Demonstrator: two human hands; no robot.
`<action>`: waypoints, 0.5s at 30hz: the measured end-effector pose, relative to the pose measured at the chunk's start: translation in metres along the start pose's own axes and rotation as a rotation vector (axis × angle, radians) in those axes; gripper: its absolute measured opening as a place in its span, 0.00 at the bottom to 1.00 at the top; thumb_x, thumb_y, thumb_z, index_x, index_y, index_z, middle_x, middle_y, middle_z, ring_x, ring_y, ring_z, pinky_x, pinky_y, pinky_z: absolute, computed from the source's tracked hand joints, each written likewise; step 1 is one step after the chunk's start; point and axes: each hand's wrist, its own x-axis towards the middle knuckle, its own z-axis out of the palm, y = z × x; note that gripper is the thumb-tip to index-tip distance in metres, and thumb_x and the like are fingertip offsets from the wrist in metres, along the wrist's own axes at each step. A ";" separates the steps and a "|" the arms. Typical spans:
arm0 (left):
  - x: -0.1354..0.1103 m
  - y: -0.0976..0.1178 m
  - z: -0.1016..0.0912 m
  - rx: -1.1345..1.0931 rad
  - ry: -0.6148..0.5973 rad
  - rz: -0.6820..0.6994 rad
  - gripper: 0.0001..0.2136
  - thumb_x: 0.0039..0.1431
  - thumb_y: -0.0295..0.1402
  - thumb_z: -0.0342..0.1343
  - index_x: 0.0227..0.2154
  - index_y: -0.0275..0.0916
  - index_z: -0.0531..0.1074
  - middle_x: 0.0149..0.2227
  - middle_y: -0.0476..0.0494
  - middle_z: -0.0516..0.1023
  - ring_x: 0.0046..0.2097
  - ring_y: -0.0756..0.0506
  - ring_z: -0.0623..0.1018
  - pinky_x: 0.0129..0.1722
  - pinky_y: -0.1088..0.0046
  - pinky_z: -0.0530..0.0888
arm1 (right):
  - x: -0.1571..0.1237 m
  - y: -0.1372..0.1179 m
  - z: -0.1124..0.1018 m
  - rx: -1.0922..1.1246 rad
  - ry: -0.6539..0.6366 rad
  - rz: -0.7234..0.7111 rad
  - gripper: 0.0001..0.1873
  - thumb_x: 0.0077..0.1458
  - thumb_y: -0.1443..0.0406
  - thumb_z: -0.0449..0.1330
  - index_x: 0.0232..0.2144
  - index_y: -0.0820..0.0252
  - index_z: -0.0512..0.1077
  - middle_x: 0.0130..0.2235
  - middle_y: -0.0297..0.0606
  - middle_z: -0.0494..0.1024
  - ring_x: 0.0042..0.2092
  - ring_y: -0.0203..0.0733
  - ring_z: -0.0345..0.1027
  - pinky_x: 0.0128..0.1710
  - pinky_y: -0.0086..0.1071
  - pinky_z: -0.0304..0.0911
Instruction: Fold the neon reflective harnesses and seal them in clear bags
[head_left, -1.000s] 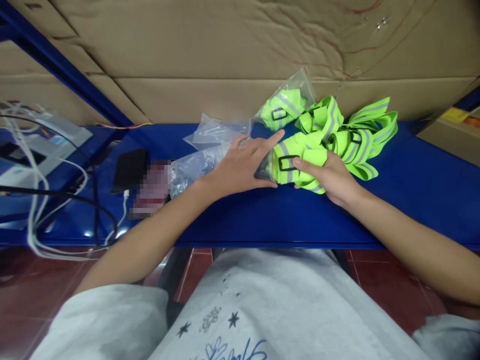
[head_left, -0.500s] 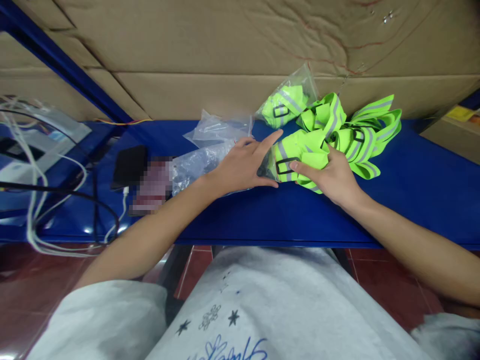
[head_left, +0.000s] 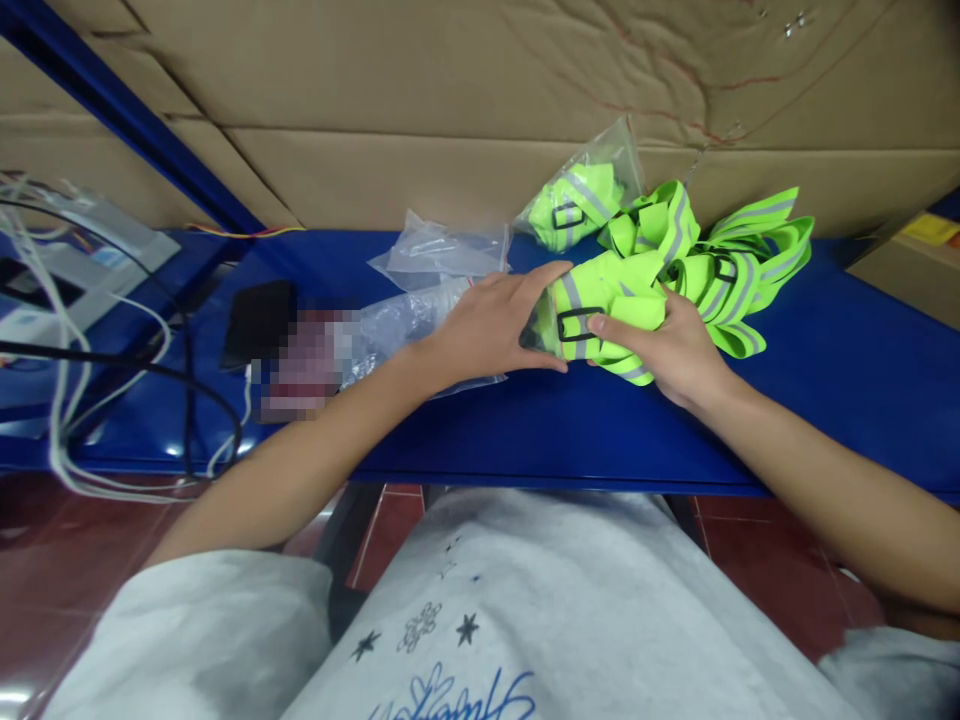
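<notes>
My right hand (head_left: 686, 350) is closed round a folded fluorescent yellow-green reflective strap (head_left: 626, 275) with grey stripes. Its thumb presses beside the strap's black buckle (head_left: 577, 325). On the left, my left hand (head_left: 499, 325) curves round a clear plastic bag (head_left: 544, 322), thumb and forefinger spread apart at the strap's end. Part of the bag is hidden under that hand, so how far the strap sits inside it cannot be made out. More loose reflective straps (head_left: 750, 270) lie just beyond my right hand. Behind stands a clear bag holding a folded strap (head_left: 577, 205).
Clear plastic bags (head_left: 442, 250) lie left of my hands on the blue shelf (head_left: 465, 435). Further left are a black flat object (head_left: 259, 322), a blurred-out item (head_left: 307, 360) and tangled cables (head_left: 67, 400). Cardboard (head_left: 420, 170) walls the back; a box (head_left: 915, 270) stands right.
My view has shifted slightly. Both hands keep nearly the same hold, with the strap's buckle end still at the left hand's spread fingers.
</notes>
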 end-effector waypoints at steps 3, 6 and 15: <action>-0.002 -0.003 0.003 0.066 0.063 0.040 0.52 0.48 0.63 0.66 0.69 0.35 0.58 0.63 0.29 0.73 0.60 0.32 0.77 0.62 0.56 0.69 | 0.002 0.000 -0.001 -0.030 0.030 0.008 0.26 0.43 0.55 0.78 0.45 0.54 0.79 0.48 0.39 0.84 0.48 0.54 0.80 0.51 0.52 0.78; -0.003 -0.005 0.007 0.121 0.088 0.073 0.51 0.50 0.62 0.64 0.69 0.34 0.59 0.58 0.29 0.78 0.55 0.33 0.79 0.60 0.57 0.70 | 0.003 0.000 -0.003 -0.108 0.040 -0.040 0.26 0.45 0.53 0.77 0.46 0.54 0.79 0.49 0.40 0.84 0.50 0.55 0.80 0.54 0.54 0.76; -0.004 0.006 0.004 0.139 0.016 0.072 0.54 0.53 0.60 0.64 0.72 0.31 0.51 0.60 0.24 0.75 0.60 0.30 0.76 0.61 0.55 0.69 | -0.004 -0.005 0.003 -0.288 -0.050 -0.172 0.24 0.51 0.52 0.73 0.47 0.55 0.76 0.48 0.40 0.83 0.50 0.55 0.79 0.55 0.52 0.74</action>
